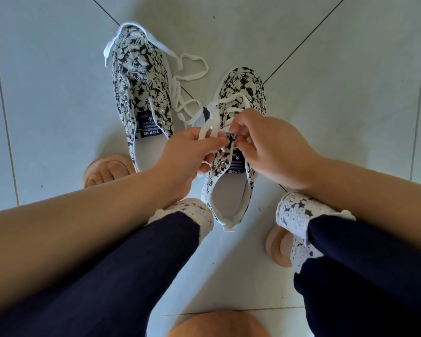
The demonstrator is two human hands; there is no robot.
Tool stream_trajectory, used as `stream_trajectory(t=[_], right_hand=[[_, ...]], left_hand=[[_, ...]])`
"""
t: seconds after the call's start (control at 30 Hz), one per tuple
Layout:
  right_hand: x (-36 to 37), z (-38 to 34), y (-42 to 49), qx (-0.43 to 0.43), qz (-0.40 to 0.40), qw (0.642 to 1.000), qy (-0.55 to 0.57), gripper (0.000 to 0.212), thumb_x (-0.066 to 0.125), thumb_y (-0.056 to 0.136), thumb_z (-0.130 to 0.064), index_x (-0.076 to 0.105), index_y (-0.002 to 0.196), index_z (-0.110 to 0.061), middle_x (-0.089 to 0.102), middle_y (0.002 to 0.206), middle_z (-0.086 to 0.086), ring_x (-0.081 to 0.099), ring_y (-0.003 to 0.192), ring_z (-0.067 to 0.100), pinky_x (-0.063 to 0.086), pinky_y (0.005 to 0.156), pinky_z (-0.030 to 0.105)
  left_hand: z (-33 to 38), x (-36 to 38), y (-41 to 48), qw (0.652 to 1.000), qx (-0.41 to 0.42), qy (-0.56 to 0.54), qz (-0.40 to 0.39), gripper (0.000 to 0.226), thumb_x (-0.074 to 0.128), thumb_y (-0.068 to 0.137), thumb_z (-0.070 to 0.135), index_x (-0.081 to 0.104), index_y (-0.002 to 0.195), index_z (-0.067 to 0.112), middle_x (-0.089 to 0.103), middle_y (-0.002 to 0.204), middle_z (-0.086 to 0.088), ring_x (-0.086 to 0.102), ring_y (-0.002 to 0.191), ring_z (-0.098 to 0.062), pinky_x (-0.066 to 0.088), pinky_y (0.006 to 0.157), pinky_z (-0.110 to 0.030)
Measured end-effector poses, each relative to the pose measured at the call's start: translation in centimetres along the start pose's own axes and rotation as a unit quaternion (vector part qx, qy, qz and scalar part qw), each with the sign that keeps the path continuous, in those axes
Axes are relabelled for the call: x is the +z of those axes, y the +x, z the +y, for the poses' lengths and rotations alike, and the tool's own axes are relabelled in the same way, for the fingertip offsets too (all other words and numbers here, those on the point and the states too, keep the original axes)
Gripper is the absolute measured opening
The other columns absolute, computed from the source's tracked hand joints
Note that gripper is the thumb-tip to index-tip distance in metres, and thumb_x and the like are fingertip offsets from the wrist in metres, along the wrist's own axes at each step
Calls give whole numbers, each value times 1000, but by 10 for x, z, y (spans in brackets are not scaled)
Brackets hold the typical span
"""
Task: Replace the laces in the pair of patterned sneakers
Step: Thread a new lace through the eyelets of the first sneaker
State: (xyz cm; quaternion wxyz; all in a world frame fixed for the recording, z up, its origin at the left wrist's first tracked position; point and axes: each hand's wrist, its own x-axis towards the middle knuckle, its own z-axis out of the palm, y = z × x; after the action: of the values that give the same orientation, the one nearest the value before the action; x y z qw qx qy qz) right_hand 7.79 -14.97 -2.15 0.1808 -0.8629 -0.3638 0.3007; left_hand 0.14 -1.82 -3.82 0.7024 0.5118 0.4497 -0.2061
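Note:
Two black-and-white floral sneakers stand on the tiled floor, toes pointing away from me. The right sneaker [231, 166] has a white lace [225, 107] crossing its lower eyelets. My left hand [187, 154] pinches one end of that lace over the tongue. My right hand [270, 147] pinches the other end close beside it, above the upper eyelets. The left sneaker [141, 93] has bare eyelets. A loose white lace [187, 76] is draped over its toe and trails in loops on the floor between the two shoes.
My legs in dark trousers with white lace cuffs [299, 215] frame the right sneaker. My feet in tan slippers [107, 170] rest on the pale floor tiles [350, 105], one beside each shoe's heel.

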Motion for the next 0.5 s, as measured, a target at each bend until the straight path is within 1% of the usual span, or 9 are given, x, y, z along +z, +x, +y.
stream_trajectory(t=[0.07,0.17,0.27,0.3,0.33,0.37,0.4,0.47,0.5], right_hand=[[-7,0,-1,-14,-9,998,-67,34,51,86,3,49,118,-10,52,79,-3,50,62,12,39,53,24],[-26,6,-5,-2,-5,995,-102,37,46,85,4,54,119,-9,53,100,5,44,72,13,32,64,21],[-40,22,-5,53,-10,993,-102,28,42,88,0,62,104,-11,44,93,4,41,73,17,27,57,17],[-42,31,-3,83,-4,993,-82,26,41,90,0,62,94,-15,44,88,3,46,73,21,31,57,15],[-43,39,-1,123,3,992,-25,26,41,91,0,59,86,-18,48,85,3,52,77,24,39,64,14],[-45,44,0,168,10,981,91,28,40,93,0,57,81,-18,54,84,4,57,82,25,48,76,21],[-47,45,-1,205,18,946,252,28,41,94,1,57,79,-18,59,85,3,61,85,21,50,87,30],[-50,45,-3,225,13,808,544,23,46,91,-2,58,79,-18,68,94,2,65,97,14,49,91,37],[-52,44,-4,214,12,739,639,17,47,88,-6,57,79,-17,70,98,1,65,102,15,48,92,37]], left_hand=[[0,-1,1,1000,18,14,16,6,65,82,11,59,83,10,51,67,-2,40,49,-8,33,43,-17],[-1,-4,1,998,41,44,35,9,65,83,15,58,83,11,47,60,2,39,49,-8,34,44,-18],[-1,-3,0,995,64,71,29,8,65,83,15,58,79,15,46,57,4,38,48,-7,34,44,-17],[0,-2,-1,995,70,71,28,9,65,82,15,58,77,16,46,56,5,37,48,-7,34,45,-17],[1,-2,-1,994,76,68,27,10,65,83,14,58,76,16,45,54,5,37,47,-7,33,45,-17],[2,-2,-1,994,81,64,26,11,64,83,13,57,76,17,45,53,6,37,47,-7,33,45,-17],[3,-2,-1,994,87,63,26,11,64,83,13,57,75,17,45,52,7,37,47,-7,32,45,-17],[4,-3,-1,992,96,72,25,13,64,83,13,57,73,18,44,51,8,36,47,-7,32,45,-17],[4,-3,-1,991,99,82,24,13,64,82,13,57,73,18,43,52,7,35,47,-6,32,45,-17]])
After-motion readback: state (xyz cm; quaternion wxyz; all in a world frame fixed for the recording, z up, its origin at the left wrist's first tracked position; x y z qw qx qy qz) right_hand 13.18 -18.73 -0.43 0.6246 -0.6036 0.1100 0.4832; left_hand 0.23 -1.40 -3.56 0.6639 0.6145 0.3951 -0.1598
